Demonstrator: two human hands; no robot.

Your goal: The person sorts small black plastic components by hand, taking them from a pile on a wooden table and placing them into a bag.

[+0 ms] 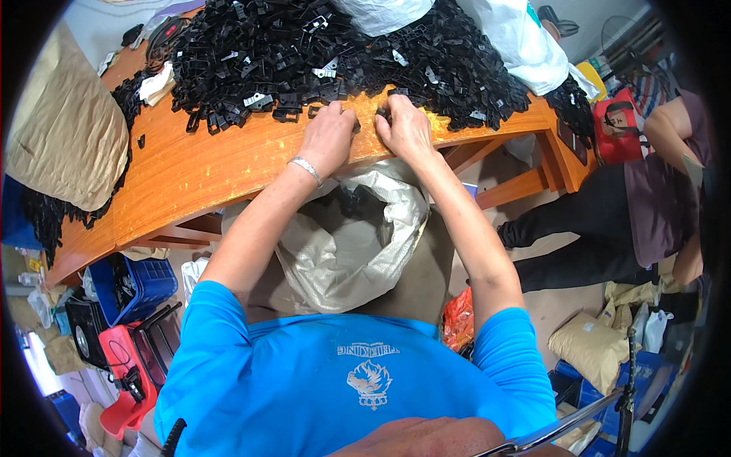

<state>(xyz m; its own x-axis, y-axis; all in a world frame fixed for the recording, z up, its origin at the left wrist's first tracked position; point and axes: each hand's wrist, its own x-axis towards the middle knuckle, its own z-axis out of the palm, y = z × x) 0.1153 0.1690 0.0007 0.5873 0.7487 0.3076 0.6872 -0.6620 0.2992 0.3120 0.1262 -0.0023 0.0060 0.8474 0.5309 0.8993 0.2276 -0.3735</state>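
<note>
Wooden worktop (190, 164) has big pile of small black parts (236, 65) toward far edge, middle. Left hand (331, 137) near worktop's near edge, fingers bent; black bit shows by thumb, cannot tell if gripped. Right hand (405, 126) just beside it, pinching black piece (383, 115) between thumb and fingers. White sack (335, 286) sits open below near edge. Brown paper bag (65, 122) at worktop's left end. Other person (662, 206) stands past right end.
</note>
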